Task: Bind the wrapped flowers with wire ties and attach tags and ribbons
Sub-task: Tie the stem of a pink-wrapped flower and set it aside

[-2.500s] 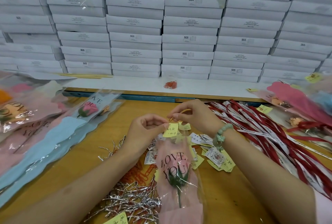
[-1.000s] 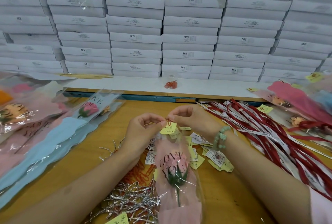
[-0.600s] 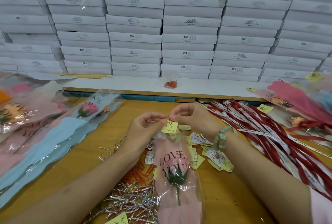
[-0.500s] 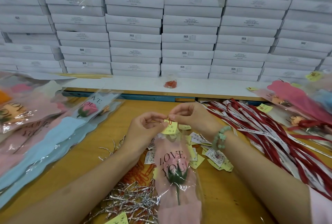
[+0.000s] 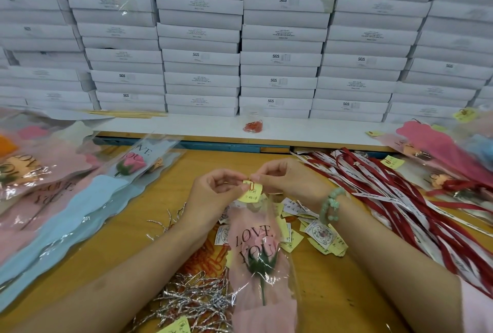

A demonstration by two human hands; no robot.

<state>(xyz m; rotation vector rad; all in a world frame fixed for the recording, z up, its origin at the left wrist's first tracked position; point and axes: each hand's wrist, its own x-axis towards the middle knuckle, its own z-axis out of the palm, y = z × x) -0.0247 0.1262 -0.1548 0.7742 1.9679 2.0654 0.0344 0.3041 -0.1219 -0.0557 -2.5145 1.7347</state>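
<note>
A wrapped flower (image 5: 257,260) in a pink "LOVE YOU" sleeve lies lengthwise in front of me on the wooden table (image 5: 101,250). At its top edge sits a yellow tag (image 5: 250,194) with an orange paper clip (image 5: 251,185) on it. My left hand (image 5: 213,194) pinches the tag and sleeve edge from the left. My right hand (image 5: 282,180) pinches the clip from the right. Silver wire ties (image 5: 192,303) lie in a heap by my left forearm. Red and white ribbons (image 5: 400,199) spread out on the right.
Loose tags (image 5: 317,228) and orange clips (image 5: 208,260) lie around the flower. Wrapped flowers (image 5: 66,194) are piled at left and more wrapped flowers (image 5: 440,156) at right. A bag of clips (image 5: 253,123) sits on the white ledge below stacked white boxes (image 5: 240,39).
The tag has been lifted from the loose pile to the sleeve's top edge, and the orange clip now sits over it. Both hands stay close together there.
</note>
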